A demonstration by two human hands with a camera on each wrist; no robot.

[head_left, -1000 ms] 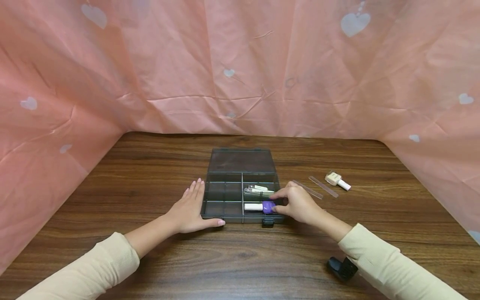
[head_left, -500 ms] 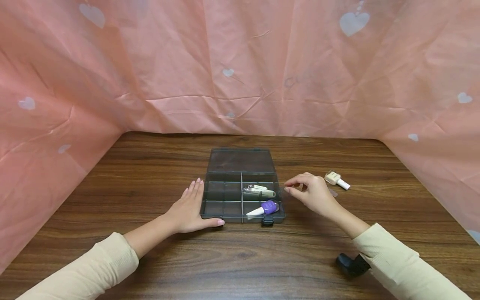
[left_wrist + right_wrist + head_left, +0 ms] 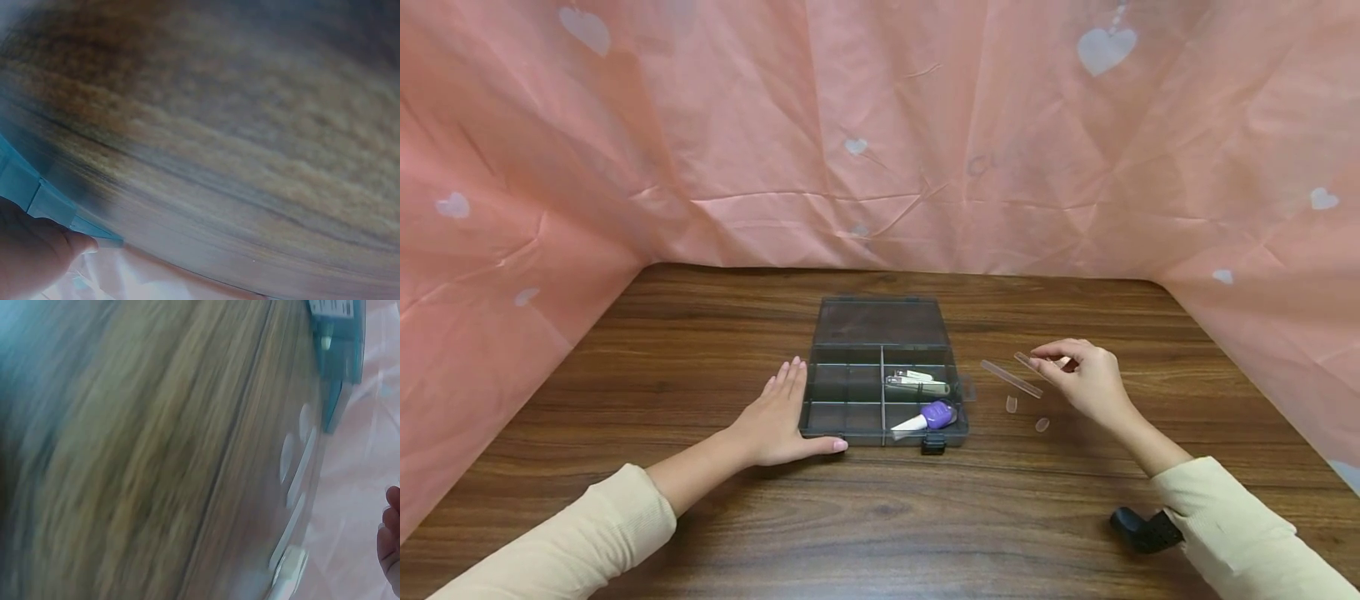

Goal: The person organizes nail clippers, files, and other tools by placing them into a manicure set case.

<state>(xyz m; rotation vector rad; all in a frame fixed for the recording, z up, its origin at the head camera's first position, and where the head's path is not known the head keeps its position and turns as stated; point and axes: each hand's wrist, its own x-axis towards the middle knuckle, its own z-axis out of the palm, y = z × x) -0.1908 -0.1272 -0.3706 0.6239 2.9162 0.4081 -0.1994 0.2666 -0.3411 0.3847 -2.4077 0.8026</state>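
A dark see-through divided box (image 3: 847,383) lies with its lid folded back. My left hand (image 3: 775,417) rests against its left side, fingers straight and the thumb (image 3: 78,244) along the front edge. In the front right compartment, a purple nail polish bottle (image 3: 936,414) with a white cap lies slanted. Nail clippers (image 3: 917,383) lie in the compartment behind it. My right hand (image 3: 1093,383) hovers to the right of the box with fingers bent loosely, seemingly holding nothing. Below it, a cream nail polish bottle (image 3: 290,569) is mostly hidden in the head view.
Clear flat strips (image 3: 1011,379) lie between the box and my right hand, one partly behind the fingers. Nearer are two small clear pieces, a squarish one (image 3: 1012,404) and an oval one (image 3: 1042,425). A pink curtain (image 3: 880,167) encloses the wooden table (image 3: 880,517).
My right hand has left the purple bottle and moved right, past the strips toward the cream bottle. The purple bottle has turned from level to slanted. My left hand stays put.
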